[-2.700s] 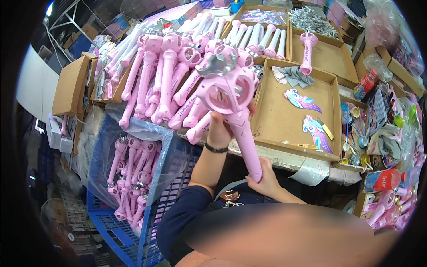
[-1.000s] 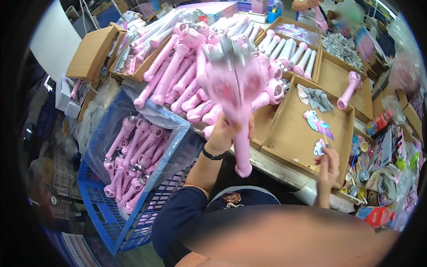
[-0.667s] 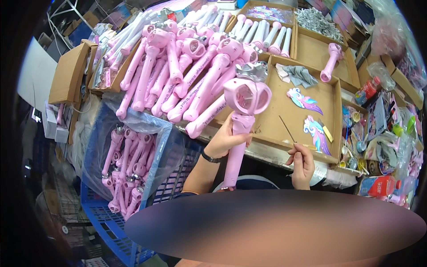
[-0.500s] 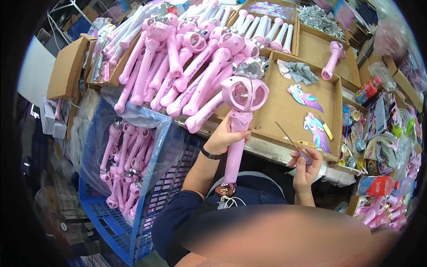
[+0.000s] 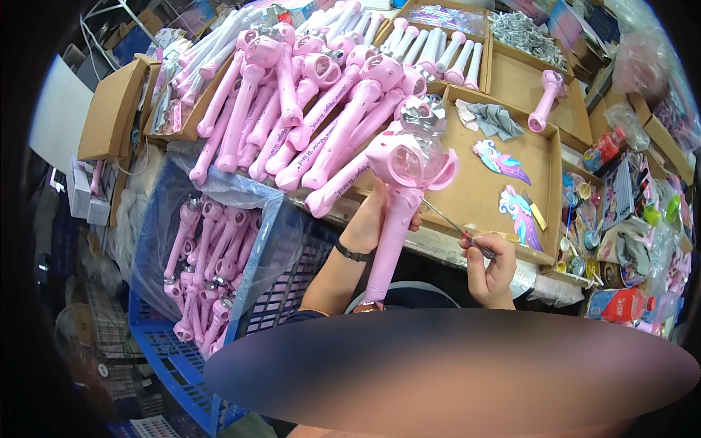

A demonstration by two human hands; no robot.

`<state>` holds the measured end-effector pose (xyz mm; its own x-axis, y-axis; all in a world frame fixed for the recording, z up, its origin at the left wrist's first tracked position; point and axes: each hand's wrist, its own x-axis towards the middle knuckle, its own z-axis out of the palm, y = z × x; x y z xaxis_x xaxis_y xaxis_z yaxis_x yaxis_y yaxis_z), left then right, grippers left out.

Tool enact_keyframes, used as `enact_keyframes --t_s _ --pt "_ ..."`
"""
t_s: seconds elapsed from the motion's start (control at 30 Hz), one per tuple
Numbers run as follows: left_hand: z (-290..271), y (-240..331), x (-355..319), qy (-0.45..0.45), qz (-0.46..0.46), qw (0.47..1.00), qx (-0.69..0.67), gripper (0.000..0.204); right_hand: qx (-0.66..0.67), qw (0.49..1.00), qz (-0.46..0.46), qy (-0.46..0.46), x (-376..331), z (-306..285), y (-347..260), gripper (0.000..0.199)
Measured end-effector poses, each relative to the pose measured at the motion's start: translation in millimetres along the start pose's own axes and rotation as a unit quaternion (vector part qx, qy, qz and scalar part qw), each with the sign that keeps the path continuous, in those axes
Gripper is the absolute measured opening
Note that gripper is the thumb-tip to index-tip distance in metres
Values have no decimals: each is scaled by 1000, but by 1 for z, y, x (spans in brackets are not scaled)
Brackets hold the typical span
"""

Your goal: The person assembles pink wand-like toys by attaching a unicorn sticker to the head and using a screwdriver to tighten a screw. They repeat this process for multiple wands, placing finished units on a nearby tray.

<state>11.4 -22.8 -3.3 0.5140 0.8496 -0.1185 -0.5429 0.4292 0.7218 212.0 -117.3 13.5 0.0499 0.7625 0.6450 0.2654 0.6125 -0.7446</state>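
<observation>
A pink toy wand stands tilted in front of me, gripped around its upper handle by my left hand. Its round head has parted pink shell halves with a clear globe between them and a silver crown-like top. My right hand is closed on a screwdriver, whose thin tip reaches the wand just below the head. Whether the tip is wedged in the seam I cannot tell. A copper-coloured end piece shows at the handle's bottom.
Many pink wands are piled on the table, and more lie in a blue plastic crate at left. A cardboard tray holds purple-blue wing pieces and a grey cloth. Bottles and small tools crowd the right.
The screwdriver has moved left to the wand's neck. The wand head has turned and leaned right, and its shell halves now stand apart around the globe.
</observation>
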Motion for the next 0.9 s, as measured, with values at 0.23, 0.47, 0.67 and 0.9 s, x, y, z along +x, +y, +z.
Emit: enact_keyframes --t_s 0.23,0.47,0.67,0.9 --pt "-5 4 7 -56 -58 991 -105 74 15 999 10 31 -7 0 0 19" --pt "2 0 6 -6 -32 999 -10 71 -53 997 -48 -18 10 4 -1 22" --pt "5 -1 5 27 26 993 109 72 -120 990 -72 -21 21 6 2 23" --pt "16 4 -6 34 94 965 241 53 67 973 221 24 22 -3 15 16"
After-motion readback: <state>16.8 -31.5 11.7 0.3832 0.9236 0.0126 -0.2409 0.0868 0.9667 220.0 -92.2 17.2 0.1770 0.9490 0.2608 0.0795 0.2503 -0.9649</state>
